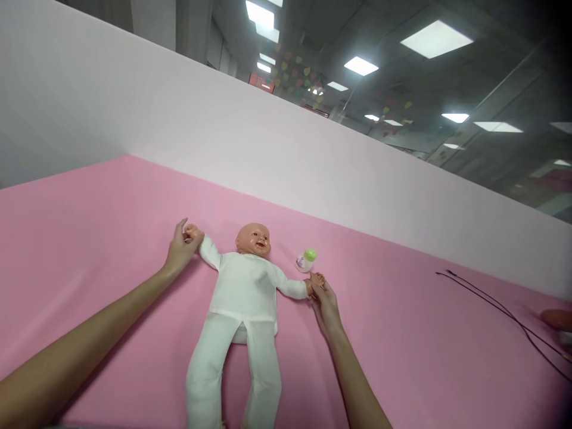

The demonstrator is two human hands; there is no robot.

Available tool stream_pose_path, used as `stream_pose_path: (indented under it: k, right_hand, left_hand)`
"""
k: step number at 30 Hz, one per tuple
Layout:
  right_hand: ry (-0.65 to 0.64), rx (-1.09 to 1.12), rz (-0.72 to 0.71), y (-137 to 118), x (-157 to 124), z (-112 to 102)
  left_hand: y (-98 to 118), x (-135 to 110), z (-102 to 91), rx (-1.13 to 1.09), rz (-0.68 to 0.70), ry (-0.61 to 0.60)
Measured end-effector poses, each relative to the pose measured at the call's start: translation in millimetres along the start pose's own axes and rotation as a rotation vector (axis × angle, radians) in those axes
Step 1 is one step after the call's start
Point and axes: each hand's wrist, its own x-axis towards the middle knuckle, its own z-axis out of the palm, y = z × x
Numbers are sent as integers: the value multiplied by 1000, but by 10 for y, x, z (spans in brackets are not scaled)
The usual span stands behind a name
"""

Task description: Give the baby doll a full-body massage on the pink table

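Observation:
A baby doll point(243, 289) in a white top and white trousers lies on its back on the pink mat point(134, 357), head toward the wall. Both its arms are stretched out sideways. My left hand point(181, 247) is closed around the doll's hand at the left, thumb pointing up. On the other side my right hand point(325, 302) grips the doll's other hand and wrist from below. Just above that wrist a small clear bottle with a green cap point(306, 260) lies tilted on the mat.
A white padded wall point(286, 155) runs along the back of the mat. Thin black cables point(496, 304) lie at the right. At the far right edge, part of a skin-coloured object point(556, 319) shows, cut off by the frame.

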Motion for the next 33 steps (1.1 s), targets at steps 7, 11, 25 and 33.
stream_pose_path:
  k: [7,11,25,33]
  right_hand:
    - [230,-160,-14,110,49,-113]
    - [243,-295,-73,203,79,-141]
    - [140,-753,-513,134,-104,19]
    - [-116,-1032,-550,95,-189,132]
  left_hand:
    - [20,44,-163,630,74,76]
    - [-69,90,-166,811,100,97]
    - [-95,-94,-18,682,829,-448]
    - [65,-117,-74,801,931,-703]
